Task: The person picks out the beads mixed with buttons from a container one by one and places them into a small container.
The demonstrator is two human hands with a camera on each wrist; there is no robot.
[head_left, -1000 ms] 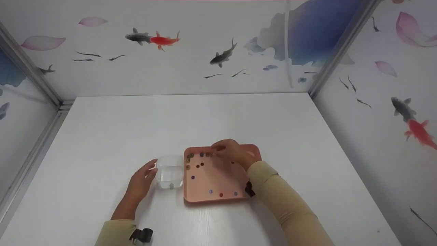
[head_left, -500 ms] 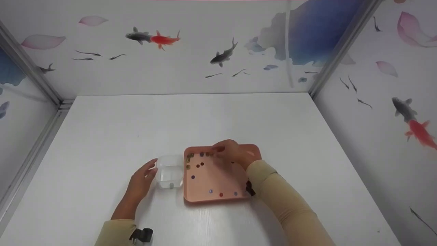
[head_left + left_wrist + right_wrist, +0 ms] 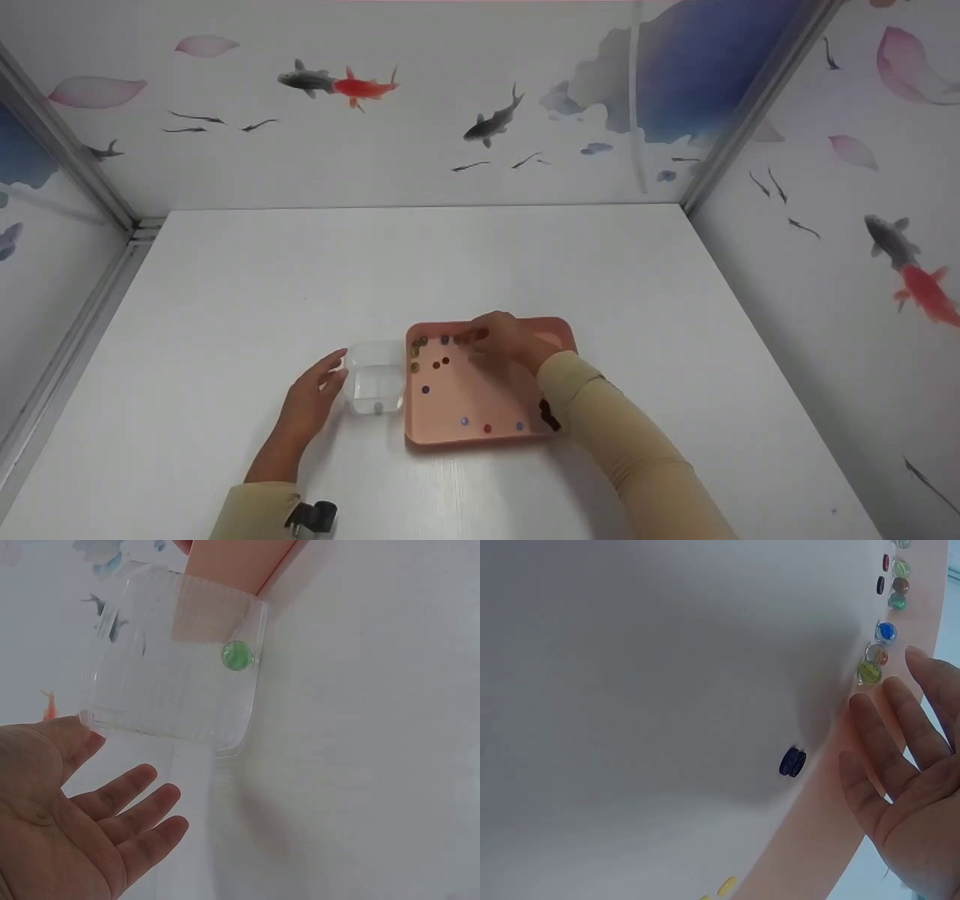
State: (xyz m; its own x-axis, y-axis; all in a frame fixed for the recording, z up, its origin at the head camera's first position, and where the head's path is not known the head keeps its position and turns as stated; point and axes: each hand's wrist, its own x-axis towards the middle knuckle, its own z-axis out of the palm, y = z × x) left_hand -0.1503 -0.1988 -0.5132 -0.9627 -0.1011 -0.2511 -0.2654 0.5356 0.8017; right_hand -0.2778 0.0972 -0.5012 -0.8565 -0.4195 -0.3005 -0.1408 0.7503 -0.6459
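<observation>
My left hand (image 3: 309,397) is beside a clear plastic box (image 3: 161,690), its fingertips at the box's left rim and the other fingers loosely extended. One green marble (image 3: 237,655) lies inside the box. Right against the box stands a salmon-pink tray (image 3: 480,394). Over the tray's far side reaches my right hand (image 3: 504,339), fingers relaxed and thumb apart from them. In the right wrist view, a yellow-green marble (image 3: 869,673) lies close by its fingertips, beside a clear and brown marble (image 3: 877,654) and a blue marble (image 3: 886,631). Nothing shows between the right fingers.
More marbles (image 3: 415,351) line the tray's far left corner. Small dark discs (image 3: 792,762) and yellow pieces (image 3: 726,885) lie in the tray, with a red piece (image 3: 487,428) near its front edge. Printed walls (image 3: 420,172) bound the white table (image 3: 225,300).
My right hand has shifted slightly left along the tray's far edge. The left hand and the box stay where they were.
</observation>
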